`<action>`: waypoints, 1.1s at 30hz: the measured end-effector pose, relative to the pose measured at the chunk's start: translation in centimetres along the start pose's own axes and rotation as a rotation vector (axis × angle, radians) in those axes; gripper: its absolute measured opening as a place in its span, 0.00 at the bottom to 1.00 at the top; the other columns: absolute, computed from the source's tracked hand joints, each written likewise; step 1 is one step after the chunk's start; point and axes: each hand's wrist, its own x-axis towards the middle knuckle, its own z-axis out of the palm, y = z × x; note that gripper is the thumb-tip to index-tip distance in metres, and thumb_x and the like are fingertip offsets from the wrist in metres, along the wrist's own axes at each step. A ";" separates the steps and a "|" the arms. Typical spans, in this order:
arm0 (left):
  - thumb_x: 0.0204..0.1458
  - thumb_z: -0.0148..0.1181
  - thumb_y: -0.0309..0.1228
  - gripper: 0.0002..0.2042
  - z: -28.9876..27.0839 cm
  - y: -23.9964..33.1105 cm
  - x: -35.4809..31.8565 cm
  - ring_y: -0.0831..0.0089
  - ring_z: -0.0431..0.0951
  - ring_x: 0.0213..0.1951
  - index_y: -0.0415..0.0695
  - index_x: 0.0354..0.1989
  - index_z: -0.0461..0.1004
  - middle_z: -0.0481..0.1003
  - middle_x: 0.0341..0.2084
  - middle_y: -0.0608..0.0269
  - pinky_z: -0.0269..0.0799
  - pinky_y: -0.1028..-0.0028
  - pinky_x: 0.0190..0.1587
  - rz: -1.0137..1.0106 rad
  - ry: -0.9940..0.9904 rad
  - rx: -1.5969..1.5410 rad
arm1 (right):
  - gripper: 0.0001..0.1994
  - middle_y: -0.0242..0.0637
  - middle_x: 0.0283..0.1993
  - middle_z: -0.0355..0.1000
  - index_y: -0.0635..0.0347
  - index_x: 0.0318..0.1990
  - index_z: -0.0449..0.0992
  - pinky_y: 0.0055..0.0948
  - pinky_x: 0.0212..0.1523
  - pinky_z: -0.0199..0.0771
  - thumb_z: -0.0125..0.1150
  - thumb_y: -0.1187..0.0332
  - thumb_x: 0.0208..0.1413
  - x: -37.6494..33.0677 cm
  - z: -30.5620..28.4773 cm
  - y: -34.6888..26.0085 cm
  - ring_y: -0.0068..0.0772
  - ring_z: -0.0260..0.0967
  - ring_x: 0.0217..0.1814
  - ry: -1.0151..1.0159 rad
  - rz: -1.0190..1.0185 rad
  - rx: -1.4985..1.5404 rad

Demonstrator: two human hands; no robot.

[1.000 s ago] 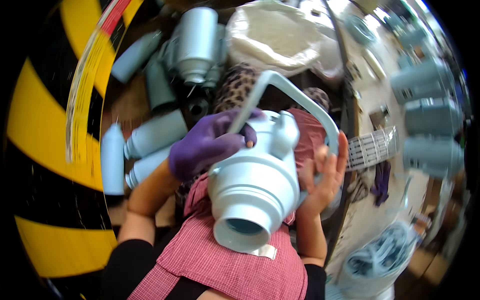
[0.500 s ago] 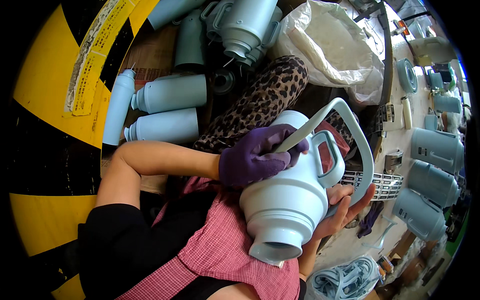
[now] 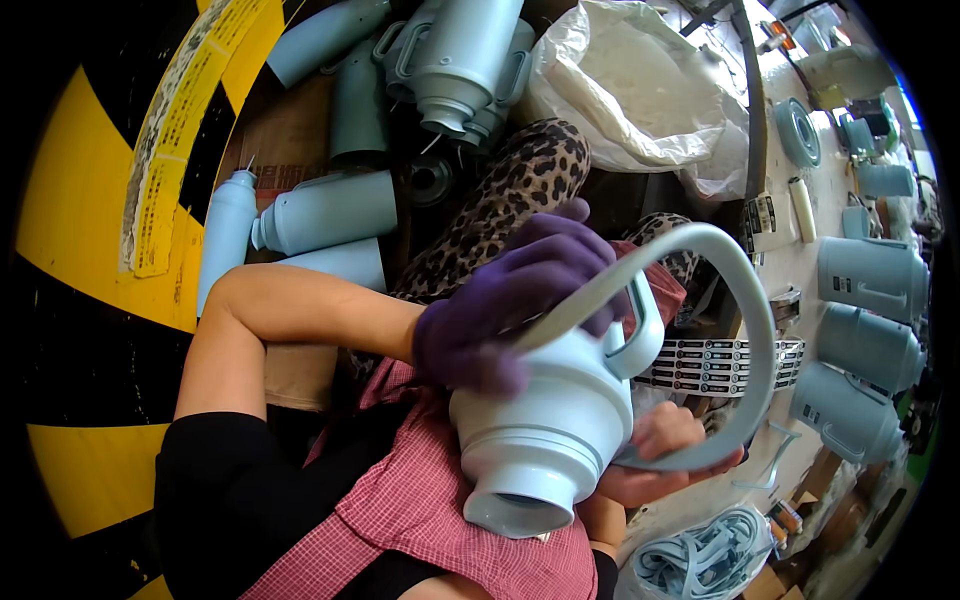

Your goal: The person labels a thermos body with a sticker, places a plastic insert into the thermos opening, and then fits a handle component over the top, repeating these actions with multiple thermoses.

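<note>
A pale blue thermos flask (image 3: 540, 400) lies tilted across my lap, its open mouth toward my body. A curved carrying handle (image 3: 752, 300) of the same colour arches over it, and a fixed side grip (image 3: 645, 325) stands out from the flask's body. My left hand (image 3: 530, 285), in a purple glove, is closed around the handle's near left end, against the flask's shoulder; motion smears its fingers. Bare, my right hand (image 3: 665, 450) curls round the handle's other end, on the flask's right side. The flask body hides some of its fingers.
More blue flasks lie at the left (image 3: 330, 212) and stand at the top (image 3: 465, 60). An open white sack (image 3: 640, 100) is beyond my knees. On the right-hand bench are several flasks (image 3: 870, 280), a label sheet (image 3: 720, 365) and a bag of loose handles (image 3: 700, 555).
My gloved left hand has rolled over and its fingers have spread out more. The carrying handle has swung wider to the right, with my right hand lower. The whole view has shifted slightly.
</note>
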 end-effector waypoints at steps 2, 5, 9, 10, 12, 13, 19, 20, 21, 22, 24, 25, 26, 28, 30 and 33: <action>0.59 0.62 0.46 0.20 -0.5 0.0 0.6 0.57 0.72 0.56 0.45 0.50 0.72 0.75 0.51 0.52 0.53 0.51 0.69 0.062 -0.133 -0.228 | 0.33 0.31 0.23 0.57 0.57 0.72 0.53 0.28 0.25 0.60 0.52 0.47 0.68 1.8 1.0 0.2 0.22 0.56 0.22 0.024 -0.094 -0.033; 0.61 0.59 0.46 0.20 -1.7 0.3 3.6 0.56 0.72 0.57 0.44 0.52 0.71 0.72 0.54 0.50 0.58 0.51 0.67 -0.030 -0.314 -0.360 | 0.26 0.45 0.54 0.67 0.62 0.65 0.66 0.36 0.52 0.71 0.56 0.53 0.67 6.2 1.4 4.2 0.37 0.68 0.54 0.049 0.181 0.553; 0.63 0.56 0.46 0.20 -2.5 -1.6 11.5 0.55 0.72 0.59 0.44 0.54 0.70 0.68 0.58 0.47 0.64 0.52 0.64 0.116 -0.026 -0.230 | 0.20 0.45 0.59 0.73 0.65 0.61 0.70 0.38 0.60 0.74 0.60 0.64 0.66 12.2 -2.4 13.4 0.36 0.72 0.59 -0.724 0.769 0.432; 0.63 0.56 0.45 0.20 -3.0 -2.8 13.2 0.55 0.72 0.59 0.44 0.54 0.69 0.67 0.59 0.47 0.66 0.52 0.64 0.218 0.071 -0.191 | 0.20 0.45 0.59 0.73 0.65 0.61 0.70 0.38 0.60 0.74 0.60 0.64 0.66 12.7 -4.0 14.8 0.36 0.72 0.59 -0.676 0.769 0.315; 0.64 0.54 0.45 0.20 -4.5 -5.3 15.3 0.54 0.72 0.59 0.43 0.55 0.69 0.66 0.61 0.45 0.69 0.52 0.62 0.359 0.071 0.155 | 0.19 0.42 0.54 0.75 0.65 0.59 0.71 0.38 0.56 0.76 0.58 0.63 0.67 13.3 -6.4 16.5 0.35 0.74 0.55 -0.342 0.755 0.389; 0.60 0.60 0.45 0.19 -5.5 -6.2 15.1 0.55 0.70 0.63 0.48 0.55 0.72 0.68 0.60 0.51 0.64 0.48 0.66 0.372 -0.055 0.626 | 0.18 0.40 0.51 0.76 0.65 0.58 0.72 0.37 0.55 0.77 0.57 0.63 0.68 13.7 -7.9 16.4 0.34 0.75 0.53 -0.180 0.742 0.446; 0.56 0.61 0.32 0.14 -10.5 -10.9 0.2 0.44 0.72 0.58 0.41 0.49 0.77 0.75 0.55 0.48 0.56 0.44 0.69 -0.036 -0.336 1.007 | 0.15 0.41 0.57 0.73 0.62 0.56 0.72 0.47 0.60 0.75 0.53 0.61 0.70 13.1 -23.4 4.9 0.40 0.71 0.61 0.314 0.248 0.529; 0.59 0.58 0.33 0.14 -11.1 -11.4 -3.1 0.45 0.72 0.59 0.38 0.49 0.77 0.75 0.54 0.48 0.57 0.51 0.69 -0.182 -0.205 0.946 | 0.19 0.37 0.66 0.67 0.56 0.62 0.70 0.50 0.65 0.70 0.55 0.58 0.70 12.3 -26.3 2.9 0.42 0.64 0.70 0.427 0.236 0.429; 0.62 0.56 0.34 0.16 -11.4 -11.8 -6.4 0.47 0.72 0.59 0.37 0.52 0.77 0.76 0.53 0.49 0.59 0.57 0.68 -0.298 -0.028 0.850 | 0.08 0.42 0.63 0.69 0.57 0.50 0.74 0.51 0.66 0.72 0.60 0.69 0.67 11.5 -29.1 1.1 0.47 0.67 0.67 0.415 0.125 0.338; 0.65 0.54 0.33 0.16 -11.9 -12.8 -9.0 0.55 0.73 0.59 0.36 0.55 0.76 0.76 0.53 0.52 0.61 0.61 0.67 -0.297 0.070 0.742 | 0.09 0.42 0.67 0.66 0.59 0.51 0.73 0.50 0.66 0.71 0.62 0.72 0.65 11.1 -31.4 0.3 0.47 0.64 0.69 0.415 0.023 0.240; 0.68 0.52 0.31 0.14 -12.2 -14.4 -13.7 0.75 0.74 0.52 0.37 0.56 0.75 0.77 0.49 0.62 0.66 0.75 0.58 -0.622 0.403 0.320 | 0.09 0.44 0.71 0.62 0.60 0.36 0.70 0.44 0.65 0.74 0.66 0.81 0.58 11.3 -35.4 -0.3 0.44 0.68 0.67 0.700 -0.004 0.081; 0.68 0.53 0.32 0.13 -12.4 -14.8 -15.6 0.81 0.73 0.46 0.37 0.54 0.76 0.77 0.45 0.67 0.66 0.79 0.51 -0.793 0.501 0.285 | 0.10 0.44 0.72 0.61 0.60 0.35 0.69 0.43 0.65 0.74 0.67 0.82 0.57 11.8 -37.0 0.2 0.43 0.68 0.66 0.780 -0.054 0.024; 0.68 0.53 0.32 0.13 -12.5 -15.5 -16.9 0.82 0.72 0.44 0.37 0.53 0.76 0.77 0.44 0.68 0.65 0.80 0.50 -0.732 0.527 0.261 | 0.11 0.38 0.62 0.70 0.60 0.38 0.72 0.34 0.57 0.75 0.70 0.81 0.55 12.2 -38.3 0.9 0.33 0.72 0.56 0.762 -0.165 -0.047; 0.68 0.54 0.33 0.12 -12.8 -16.2 -18.7 0.82 0.71 0.42 0.38 0.51 0.77 0.76 0.43 0.70 0.65 0.81 0.48 -0.722 0.557 0.350 | 0.12 0.35 0.54 0.72 0.59 0.40 0.73 0.31 0.53 0.73 0.72 0.79 0.54 13.8 -41.4 2.8 0.29 0.72 0.51 0.943 -0.136 -0.194; 0.68 0.54 0.33 0.13 -13.3 -16.6 -19.5 0.78 0.75 0.47 0.37 0.52 0.78 0.78 0.47 0.65 0.67 0.78 0.53 -0.750 0.506 0.482 | 0.20 0.25 0.36 0.70 0.61 0.49 0.76 0.29 0.43 0.67 0.79 0.74 0.49 15.5 -44.8 5.6 0.24 0.67 0.38 1.083 -0.174 -0.340; 0.64 0.55 0.29 0.13 -14.4 -16.4 -20.7 0.65 0.79 0.53 0.37 0.52 0.79 0.81 0.50 0.57 0.70 0.66 0.60 -0.603 0.195 0.969 | 0.24 0.37 0.47 0.79 0.66 0.52 0.79 0.37 0.49 0.72 0.79 0.67 0.48 18.2 -49.4 10.6 0.33 0.73 0.45 1.195 -0.019 -0.708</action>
